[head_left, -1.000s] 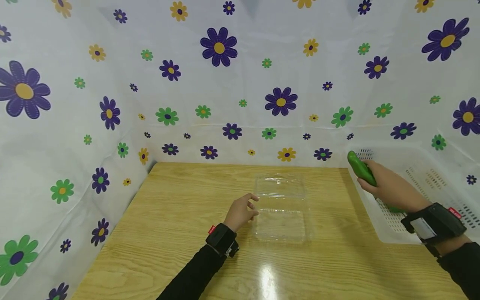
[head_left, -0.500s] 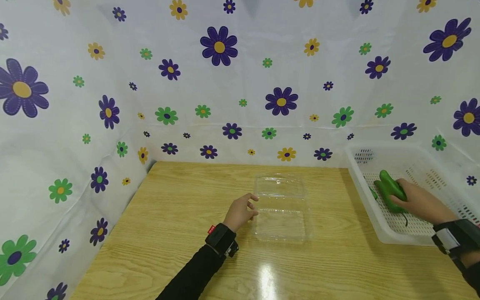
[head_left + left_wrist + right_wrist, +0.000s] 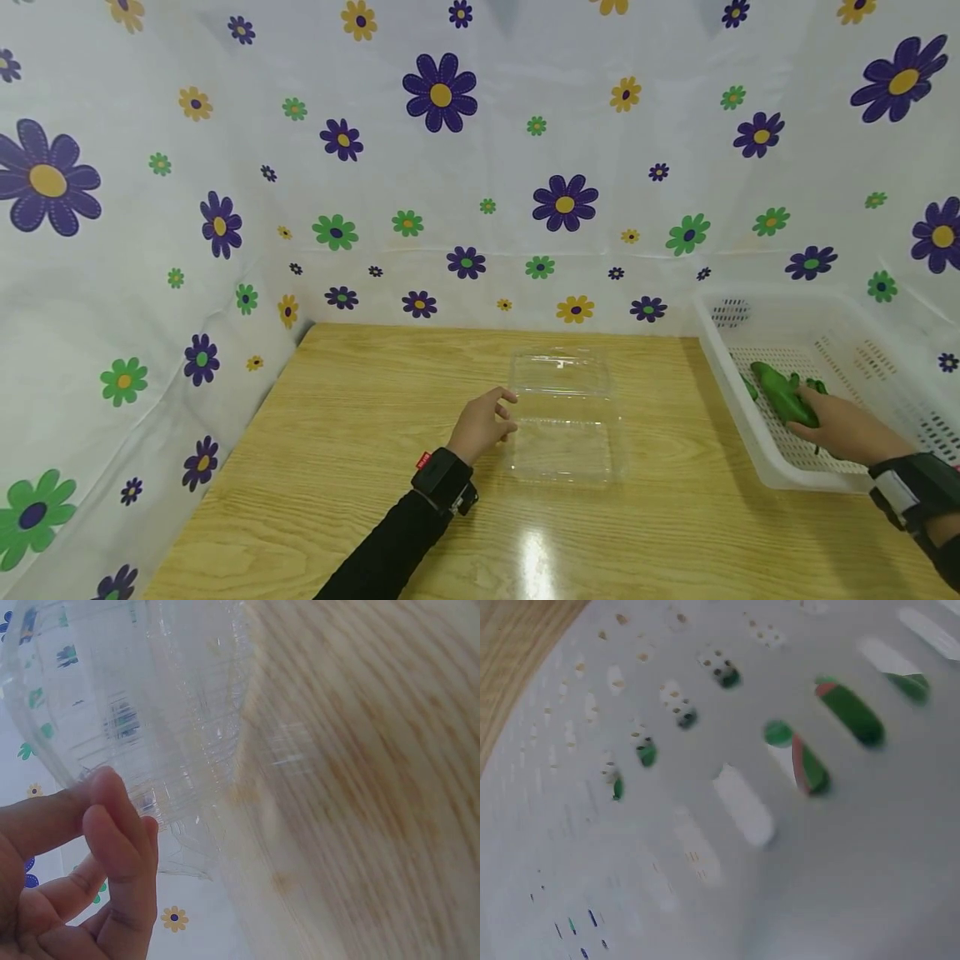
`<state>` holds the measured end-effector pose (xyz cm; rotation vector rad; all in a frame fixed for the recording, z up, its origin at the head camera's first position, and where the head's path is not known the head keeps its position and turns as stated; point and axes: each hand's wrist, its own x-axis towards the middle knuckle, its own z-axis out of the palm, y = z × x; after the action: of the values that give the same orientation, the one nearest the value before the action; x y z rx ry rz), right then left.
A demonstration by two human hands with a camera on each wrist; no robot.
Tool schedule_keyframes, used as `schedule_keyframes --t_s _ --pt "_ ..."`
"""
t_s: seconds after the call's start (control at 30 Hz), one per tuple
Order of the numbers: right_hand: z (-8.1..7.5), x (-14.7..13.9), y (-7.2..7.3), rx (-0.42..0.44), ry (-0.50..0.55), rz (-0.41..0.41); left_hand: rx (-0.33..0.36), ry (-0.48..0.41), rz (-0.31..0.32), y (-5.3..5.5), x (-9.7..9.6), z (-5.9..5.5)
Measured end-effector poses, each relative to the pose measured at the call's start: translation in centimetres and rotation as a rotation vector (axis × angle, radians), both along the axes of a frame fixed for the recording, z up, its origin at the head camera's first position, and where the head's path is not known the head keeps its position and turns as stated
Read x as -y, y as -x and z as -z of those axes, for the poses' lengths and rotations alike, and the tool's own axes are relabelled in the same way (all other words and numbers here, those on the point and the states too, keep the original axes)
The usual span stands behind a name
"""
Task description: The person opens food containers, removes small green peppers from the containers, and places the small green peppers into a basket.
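A clear plastic clamshell box [image 3: 562, 450] lies unfolded on the table. My left hand [image 3: 480, 427] is at its left side in the head view. In the left wrist view, the thumb and fingers [image 3: 120, 832] pinch the box's rim. On the right, my right hand [image 3: 843, 425] reaches down into a white plastic basket [image 3: 750, 437]. Its thumb and fingers are round a long green pepper [image 3: 776, 392] lying there. Other green peppers [image 3: 819, 387] show beside it, partly hidden by the hand. The right wrist view is filled by the basket's slotted wall, with bits of green pepper [image 3: 851, 712] behind the slots.
The basket's raised walls surround the peppers at the right of the wooden table [image 3: 360, 417]. A white curtain [image 3: 480, 150] printed with flowers hangs behind and to the left.
My right hand has brought a raised green pepper back down into the basket, and its fingers are now round a pepper lying lower. My left hand and the box have stayed put.
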<state>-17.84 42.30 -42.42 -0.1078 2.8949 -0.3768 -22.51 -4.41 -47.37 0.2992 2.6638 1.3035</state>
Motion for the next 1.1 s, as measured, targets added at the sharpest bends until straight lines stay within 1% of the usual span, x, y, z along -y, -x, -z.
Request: schedule_keyframes --t_s 0.13,0.27,0.4,0.5,0.73,0.93,1.1 --pt "0.5 0.0 0.1 0.036 -0.036 0.017 -0.002 0.004 -0.002 0.1 -0.1 0.0" --pt "1.0 -0.1 0.1 0.043 -0.044 0.019 -0.009 -0.001 0.003 0.1 -0.1 -0.1" --pt "1.6 -0.3 -0.1 0.003 -0.051 -0.011 -0.020 -0.005 0.010 0.0 -0.1 -0.2" --pt "1.9 -0.3 -0.1 -0.019 -0.063 -0.027 -0.015 -0.011 0.010 0.0 -0.1 -0.3" --pt "2.1 0.0 0.1 -0.018 -0.075 -0.032 -0.022 -0.005 0.010 0.1 -0.1 -0.4" --pt "1.9 0.0 0.1 -0.045 -0.063 -0.090 -0.009 -0.018 0.013 0.3 -0.1 -0.5" --pt "2.0 0.1 0.3 -0.030 -0.075 -0.104 -0.008 -0.015 0.012 0.4 -0.1 -0.3"
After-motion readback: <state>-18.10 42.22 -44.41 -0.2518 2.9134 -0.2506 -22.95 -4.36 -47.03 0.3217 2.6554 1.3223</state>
